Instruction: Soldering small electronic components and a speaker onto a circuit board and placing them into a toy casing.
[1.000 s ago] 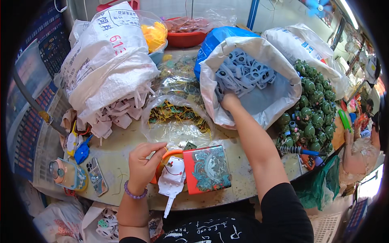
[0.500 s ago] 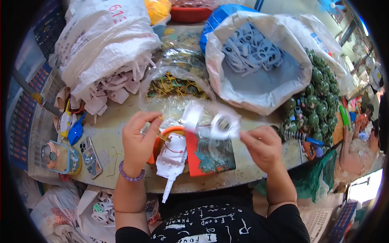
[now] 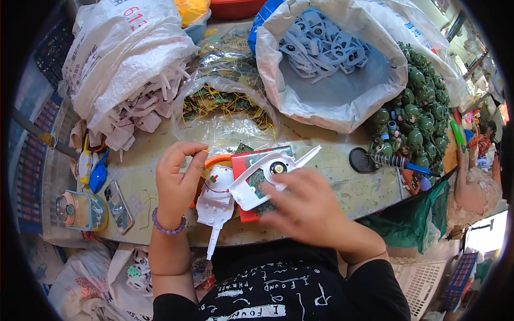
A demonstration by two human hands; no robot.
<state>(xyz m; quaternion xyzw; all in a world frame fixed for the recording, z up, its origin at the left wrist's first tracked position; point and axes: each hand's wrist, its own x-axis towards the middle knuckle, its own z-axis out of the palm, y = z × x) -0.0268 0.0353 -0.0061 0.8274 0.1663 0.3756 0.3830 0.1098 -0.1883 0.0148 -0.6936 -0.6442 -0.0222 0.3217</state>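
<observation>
Right hand (image 3: pixel 308 211), 1 s ago down inside the white sack (image 3: pixel 348 120) at upper right, and at 0.5 s pinching a blurred white part at centre, is now off to the lower right of the white frame part (image 3: pixel 247 196); fingers spread, blurred by motion, contact with the part cannot be told. That part now lies slantwise over the red box (image 3: pixel 249 215) at centre, so 2 white parts sit side by side in front of the person, which I read as the fetching being over. Left hand (image 3: pixel 179 179) differs little: thumb and finger closed in a pinch, apparently on a thin yellow strand (image 3: pixel 206 151), left of centre. Frame part: glossy white, open loop at its middle, round black speaker-like disc (image 3: pixel 278 168) set in it, narrow end pointing upper right. White shell (image 3: pixel 214 206), just left of the box: hollow side up, small pegs, a red wire looping across, narrow end pointing down toward the bottom edge. Orange ring (image 3: pixel 218 159) shows behind its upper end.
</observation>
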